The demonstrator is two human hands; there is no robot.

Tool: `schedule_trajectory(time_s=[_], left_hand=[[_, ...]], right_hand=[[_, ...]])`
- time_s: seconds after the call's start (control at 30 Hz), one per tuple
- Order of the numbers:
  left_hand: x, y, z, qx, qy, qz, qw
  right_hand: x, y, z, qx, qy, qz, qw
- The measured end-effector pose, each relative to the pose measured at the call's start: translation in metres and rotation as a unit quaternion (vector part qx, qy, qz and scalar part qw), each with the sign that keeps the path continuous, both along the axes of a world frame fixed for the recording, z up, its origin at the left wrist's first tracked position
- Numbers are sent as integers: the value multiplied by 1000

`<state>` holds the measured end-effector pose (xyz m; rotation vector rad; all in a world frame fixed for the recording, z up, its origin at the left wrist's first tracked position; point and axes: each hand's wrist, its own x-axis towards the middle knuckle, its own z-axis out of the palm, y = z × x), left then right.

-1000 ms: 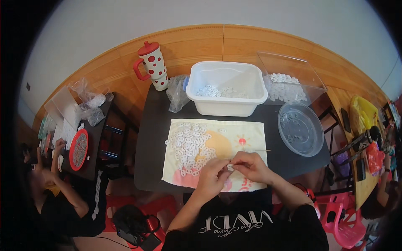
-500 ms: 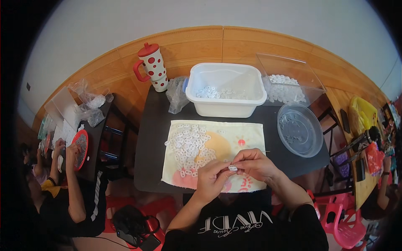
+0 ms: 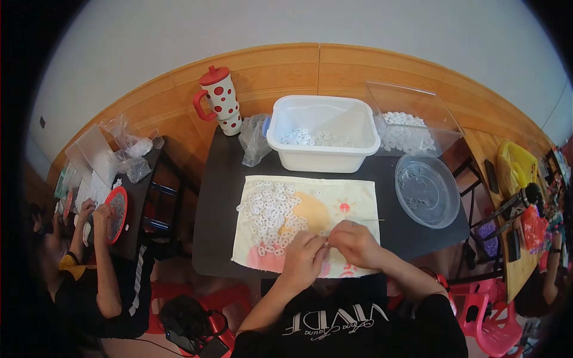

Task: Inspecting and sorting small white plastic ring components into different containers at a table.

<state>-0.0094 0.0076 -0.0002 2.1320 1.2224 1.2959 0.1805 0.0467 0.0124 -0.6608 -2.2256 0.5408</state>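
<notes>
My left hand (image 3: 303,258) and my right hand (image 3: 358,244) meet above the front of a cream printed towel (image 3: 358,197). Both are closed, with fingertips pinched together. Between them the left fingers hold a small white two-holed piece, now almost wholly covered by the fingers. Whether the right fingers grip the same piece or something tiny is hidden. A heap of similar white two-holed pieces (image 3: 268,212) covers the towel's left part, beside my left hand. Past my right hand, a thin metal rod (image 3: 374,220) pokes over the towel's right edge.
Behind the towel stands a white tub (image 3: 322,160) with small pieces inside. A round clear lid or tray (image 3: 430,197) holds small clear parts at right, below a clear box of white pieces (image 3: 407,132). Left are a dotted tumbler (image 3: 224,104) and plastic bag (image 3: 255,143). Co-workers sit either side.
My fingers have turned and closed over the white piece, which showed plainly before. The right hand has rolled inward, knuckles up. The whole view has shifted slightly downward.
</notes>
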Motion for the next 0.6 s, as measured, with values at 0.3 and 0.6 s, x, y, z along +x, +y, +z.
schedule_trajectory(time_s=[0.3,0.6], left_hand=[[-4,4,-4,-23,53,-12,998],[-4,9,-4,-44,55,-25,997]], right_hand=[[-6,-2,-12,83,-54,-4,995],[-6,1,-14,73,-62,9,995]])
